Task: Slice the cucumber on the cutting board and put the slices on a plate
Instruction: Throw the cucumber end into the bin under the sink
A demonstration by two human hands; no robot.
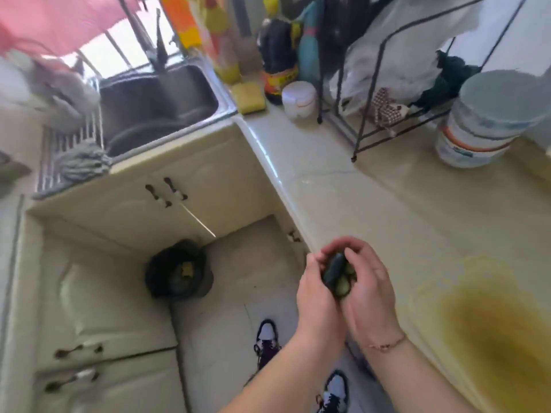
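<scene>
In the head view, low and right of centre, both hands are cupping a bunch of cucumber slices (pixel 338 275) between them, just off the bench (pixel 387 210) edge and above the floor. The left hand (pixel 317 293) is curling under and beside the slices while the right hand (pixel 365 290) is wrapping over them from the other side, fingers arched across the top; pressing the two together is probably keeping the loose rounds from slipping while they are being carried. No plate, cutting board or knife is showing anywhere in the frame, so where the slices are heading cannot be told. How many slices there are is hidden by the fingers. Toward the upper left a sink (pixel 158 105) is sitting, and at the right edge a white bucket (pixel 483 126) is standing on the bench. Motion blur is smearing the upper left corner.
</scene>
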